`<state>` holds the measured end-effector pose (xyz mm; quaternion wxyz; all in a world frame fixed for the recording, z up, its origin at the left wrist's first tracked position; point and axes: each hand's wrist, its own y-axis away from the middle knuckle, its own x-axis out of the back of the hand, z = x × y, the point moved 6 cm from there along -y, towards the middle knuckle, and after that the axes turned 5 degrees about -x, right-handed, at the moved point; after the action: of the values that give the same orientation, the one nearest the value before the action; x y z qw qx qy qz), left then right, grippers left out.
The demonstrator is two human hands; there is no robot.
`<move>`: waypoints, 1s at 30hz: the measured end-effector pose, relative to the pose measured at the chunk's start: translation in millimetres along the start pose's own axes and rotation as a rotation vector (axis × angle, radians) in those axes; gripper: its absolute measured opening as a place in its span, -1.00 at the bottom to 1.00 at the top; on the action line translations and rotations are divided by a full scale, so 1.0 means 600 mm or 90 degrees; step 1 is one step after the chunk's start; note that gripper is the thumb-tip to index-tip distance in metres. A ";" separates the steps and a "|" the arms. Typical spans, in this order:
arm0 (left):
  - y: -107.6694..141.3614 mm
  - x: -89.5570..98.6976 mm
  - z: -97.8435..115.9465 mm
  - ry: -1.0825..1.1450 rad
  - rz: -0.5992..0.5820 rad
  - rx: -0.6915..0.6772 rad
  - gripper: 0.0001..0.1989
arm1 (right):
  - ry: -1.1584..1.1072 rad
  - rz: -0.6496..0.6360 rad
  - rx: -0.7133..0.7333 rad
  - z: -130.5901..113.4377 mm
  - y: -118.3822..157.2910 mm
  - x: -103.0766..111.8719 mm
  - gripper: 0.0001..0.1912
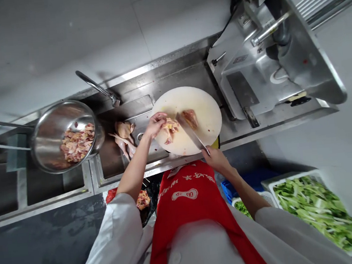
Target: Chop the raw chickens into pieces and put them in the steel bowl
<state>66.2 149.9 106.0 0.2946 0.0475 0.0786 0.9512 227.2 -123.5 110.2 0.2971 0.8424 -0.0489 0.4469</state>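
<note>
My right hand (216, 160) is wrapped round the handle of a cleaver (192, 133), its blade slanting across the round white cutting board (205, 100). The blade lies between two portions of raw chicken. To its right is a darker chicken piece (190, 116); to its left, a paler chicken piece (170, 128) with yellow fat. My left hand (156, 125) is closed at the left edge of that paler piece, fingers bent together and seemingly pinching its end. Left of the board, whole raw chickens (124, 130) lie in the sink.
A steel pot (47, 140) of chopped chicken stands at left, near a faucet (98, 87). At right are a slicing machine (296, 54) and a second cleaver (242, 90) lying flat. Below the counter sit a crate of leafy greens (317, 209) and a black bag (152, 196) with meat.
</note>
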 end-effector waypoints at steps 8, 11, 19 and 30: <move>-0.025 0.104 0.059 0.138 0.089 0.050 -0.79 | 0.000 -0.119 0.147 -0.088 0.008 -0.043 -0.65; -0.033 0.100 0.090 0.228 0.102 0.054 -0.80 | -0.013 -0.168 0.183 -0.109 -0.016 -0.073 -0.67; 0.007 0.033 0.066 0.292 0.101 0.016 -0.77 | 0.032 -0.009 -0.035 0.026 -0.090 -0.025 -0.63; 0.146 0.002 -0.129 -0.241 0.115 0.059 -0.75 | -0.095 -0.004 0.031 0.046 -0.030 -0.033 -0.48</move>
<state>5.9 69.8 45.4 0.2155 0.2458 0.0611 0.9431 241.5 -127.6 74.7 0.2734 0.8805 -0.0573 0.3829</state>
